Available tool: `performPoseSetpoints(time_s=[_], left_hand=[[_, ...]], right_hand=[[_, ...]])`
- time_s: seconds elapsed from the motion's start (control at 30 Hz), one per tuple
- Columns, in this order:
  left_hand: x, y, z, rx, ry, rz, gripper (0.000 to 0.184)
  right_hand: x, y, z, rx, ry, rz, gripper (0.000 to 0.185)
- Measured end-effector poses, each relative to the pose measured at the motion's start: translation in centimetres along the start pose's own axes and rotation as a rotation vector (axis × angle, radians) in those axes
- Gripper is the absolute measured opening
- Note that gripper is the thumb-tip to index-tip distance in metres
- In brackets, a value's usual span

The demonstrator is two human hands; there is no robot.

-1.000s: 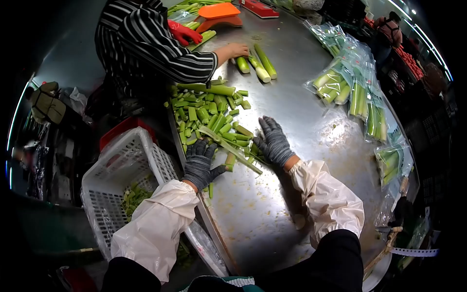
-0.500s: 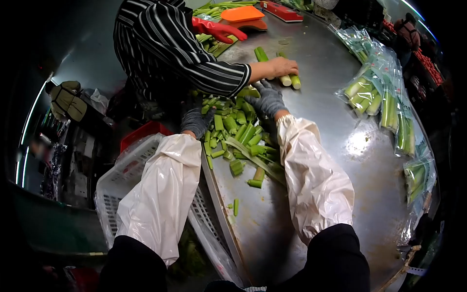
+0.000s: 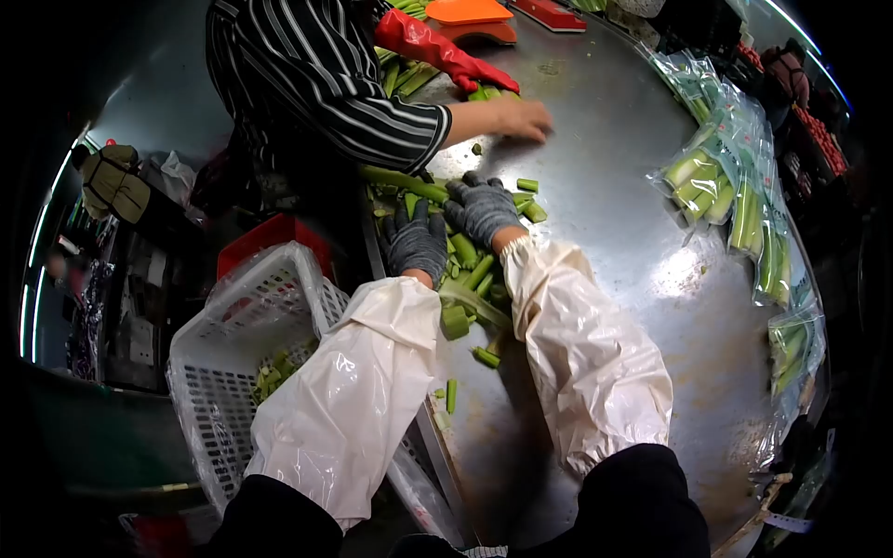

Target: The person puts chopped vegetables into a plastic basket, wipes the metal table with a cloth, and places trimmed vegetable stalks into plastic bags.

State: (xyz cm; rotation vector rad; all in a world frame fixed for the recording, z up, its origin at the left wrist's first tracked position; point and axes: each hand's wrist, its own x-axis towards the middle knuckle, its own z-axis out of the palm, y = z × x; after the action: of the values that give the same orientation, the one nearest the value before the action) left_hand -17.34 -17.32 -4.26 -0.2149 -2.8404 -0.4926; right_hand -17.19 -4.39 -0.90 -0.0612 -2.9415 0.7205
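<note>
The tabletop (image 3: 595, 158) is shiny, scuffed metal; the sleeve covers (image 3: 595, 344) look like glossy, crinkled plastic

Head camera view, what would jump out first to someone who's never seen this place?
Probably the shiny pale sleeves rising from the bottom, with the gray-gloved left hand and right hand on the chopped green stalks at the center. Next, the co-worker's bright red glove near the top, and the bagged stalks along the table's right side.

glare whitens the metal table (image 3: 595, 139); edges curve into black; the co-worker's bare hand (image 3: 523, 119) blurs.
</note>
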Motion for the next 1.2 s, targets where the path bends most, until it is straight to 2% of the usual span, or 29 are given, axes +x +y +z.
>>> performPoseSetpoints(time_s=[0.03, 0.13, 0.17, 0.23, 0.27, 0.33, 0.37, 0.43, 0.5, 0.57, 0.67, 0.83, 0.87, 0.9, 0.93, 0.97, 1.03, 1.07, 1.13, 1.17, 1.2], left_hand=[[-1.0, 0.6, -0.2, -0.010, 0.003, -0.008, 0.044], [-4.1, 2.1, -1.4, -0.088, 0.135, 0.005, 0.041], [-5.1, 2.8, -1.8, -0.166, 0.089, -0.067, 0.038], [-6.4, 4.2, -2.2, -0.426, 0.149, -0.140, 0.031], [-6.8, 4.9, -2.3, -0.441, 0.150, -0.144, 0.031], [-7.3, 6.0, -2.5, -0.807, 0.140, -0.211, 0.022], [-7.5, 6.5, -1.9, -0.822, 0.151, -0.210, 0.022], [-7.9, 7.4, -0.8, -1.171, 0.178, -0.253, 0.018], [-8.8, 8.7, -1.7, -1.191, 0.186, -0.237, 0.017], [-10.3, 10.1, -4.2, -1.065, 0.143, -0.099, 0.014], [-11.3, 11.7, -6.3, -1.066, 0.218, 0.033, 0.016], [-13.6, 10.5, -14.2, -1.160, 0.287, 0.154, 0.024], [-14.6, 9.2, -15.5, -1.110, 0.358, 0.173, 0.024], [-15.8, 7.8, -17.4, -1.057, 0.425, 0.194, 0.024], [-17.3, 6.2, -19.2, -1.079, 0.388, 0.132, 0.024], [-18.9, 4.4, -20.8, -1.099, 0.347, 0.069, 0.024], [-21.0, 0.1, -23.4, -0.954, 0.443, 0.137, 0.024], [-22.0, -2.0, -24.1, -0.892, 0.461, 0.075, 0.024], [-24.3, -6.0, -25.8, -0.781, 0.458, -0.028, 0.024], [-25.4, -8.1, -26.5, -0.734, 0.435, -0.071, 0.025], [-26.3, -10.8, -26.3, -0.719, 0.398, -0.148, 0.026]], right_hand=[[-1.0, -0.1, 0.0, -0.001, 0.038, -0.035, 0.039], [-4.4, -1.0, -0.4, -0.004, 0.052, 0.044, 0.035], [-5.1, -0.9, -0.1, 0.017, 0.020, 0.065, 0.036], [-7.3, -1.3, -0.5, 0.189, 0.038, 0.158, 0.036], [-8.2, -1.4, -0.8, 0.334, 0.049, 0.201, 0.035], [-9.2, -0.8, -1.1, 0.323, 0.041, 0.226, 0.034], [-9.5, -0.5, -1.2, 0.330, 0.037, 0.255, 0.034], [-10.8, 0.3, -1.1, 0.364, 0.082, 0.274, 0.033], [-12.1, 1.8, -0.5, 0.610, 0.215, 0.335, 0.034], [-13.7, 3.0, -0.5, 0.908, 0.308, 0.378, 0.028], [-15.4, 2.6, -3.2, 0.872, 0.401, 0.317, 0.026], [-19.5, -5.4, -9.2, 0.763, 0.541, 0.089, 0.024], [-20.7, -7.8, -9.6, 0.829, 0.521, 0.070, 0.023], [-21.8, -9.7, -9.4, 0.700, 0.524, 0.021, 0.023], [-23.1, -12.5, -10.0, 0.660, 0.472, -0.011, 0.025], [-23.7, -13.7, -7.6, 0.747, 0.464, -0.072, 0.026], [-26.1, -19.0, -6.7, 0.907, 0.368, -0.037, 0.027], [-26.6, -20.6, -5.8, 0.819, 0.361, -0.155, 0.027], [-28.1, -24.8, -3.6, 0.897, 0.261, -0.103, 0.027], [-28.5, -26.4, -0.5, 0.775, 0.310, -0.122, 0.031], [-28.5, -27.3, -0.1, 0.769, -0.094, -0.085, 0.042]])
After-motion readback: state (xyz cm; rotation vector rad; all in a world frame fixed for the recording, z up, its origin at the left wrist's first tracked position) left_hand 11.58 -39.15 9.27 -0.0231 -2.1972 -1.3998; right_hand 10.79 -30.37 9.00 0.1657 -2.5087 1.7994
